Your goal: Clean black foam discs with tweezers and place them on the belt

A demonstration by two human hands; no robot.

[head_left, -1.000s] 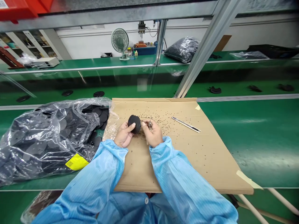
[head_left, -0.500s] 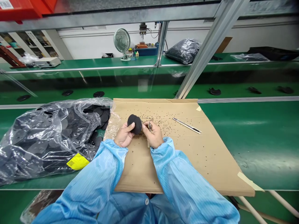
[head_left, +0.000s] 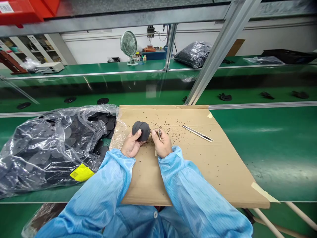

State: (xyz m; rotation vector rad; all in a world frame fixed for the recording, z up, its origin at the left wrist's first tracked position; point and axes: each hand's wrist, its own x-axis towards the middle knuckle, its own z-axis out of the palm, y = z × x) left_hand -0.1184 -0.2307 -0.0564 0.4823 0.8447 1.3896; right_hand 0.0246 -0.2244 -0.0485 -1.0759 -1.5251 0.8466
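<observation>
My left hand (head_left: 132, 145) pinches several thin black discs (head_left: 141, 130), thumb on top, fanned so their edges overlap. Just to the right, my right hand (head_left: 163, 142) grips a small shiny metal tool (head_left: 159, 135); a pale end shows below the fingers, and its exact kind is hard to make out. The right fingertips are close to the discs' right edge. Both hands are above a brown cardboard sheet (head_left: 193, 172) strewn with tiny black bits. A slim craft knife (head_left: 197, 133) lies on the sheet to the right of my hands.
A clear plastic bag (head_left: 56, 145) full of black discs lies at the left, with a yellow label (head_left: 82, 172). Behind the cardboard, small stacks of discs (head_left: 102, 100) sit on a green belt (head_left: 133, 96). A slanted metal post (head_left: 223, 53) rises behind the sheet.
The discs in my left hand have spread wider and turned slightly, with more overlapping edges showing. My right hand stays beside them, still gripping the tool. The view has shifted slightly.
</observation>
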